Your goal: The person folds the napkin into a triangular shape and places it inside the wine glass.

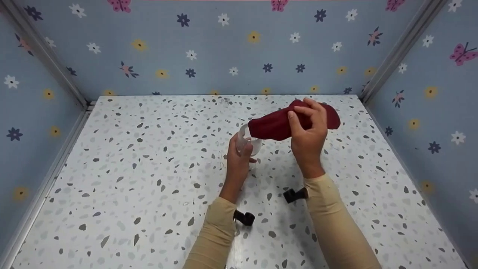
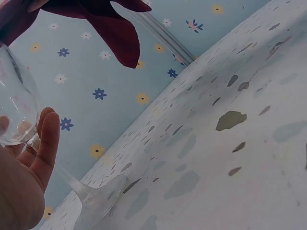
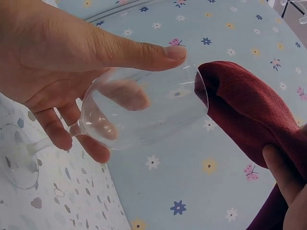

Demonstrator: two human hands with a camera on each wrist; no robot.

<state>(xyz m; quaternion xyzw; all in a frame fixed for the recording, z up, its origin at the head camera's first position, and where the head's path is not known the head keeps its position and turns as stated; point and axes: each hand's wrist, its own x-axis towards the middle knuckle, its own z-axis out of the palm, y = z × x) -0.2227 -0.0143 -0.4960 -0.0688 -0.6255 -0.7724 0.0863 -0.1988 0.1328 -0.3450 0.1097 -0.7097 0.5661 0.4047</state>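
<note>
A clear wine glass is held by its bowl in my left hand, thumb on one side and fingers on the other. In the right wrist view it lies tilted, its stem and round foot down at the left, its mouth toward the cloth. A dark red cloth is bunched in my right hand, which pinches it between thumb and fingers. One end of the cloth meets the rim of the glass; the other end hangs loose beyond my fingers, as the left wrist view shows.
Below the hands lies a white speckled tabletop. A blue flowered wall stands behind it, with similar panels on the left and right joined by metal corner strips. Small black cameras jut from both wrists.
</note>
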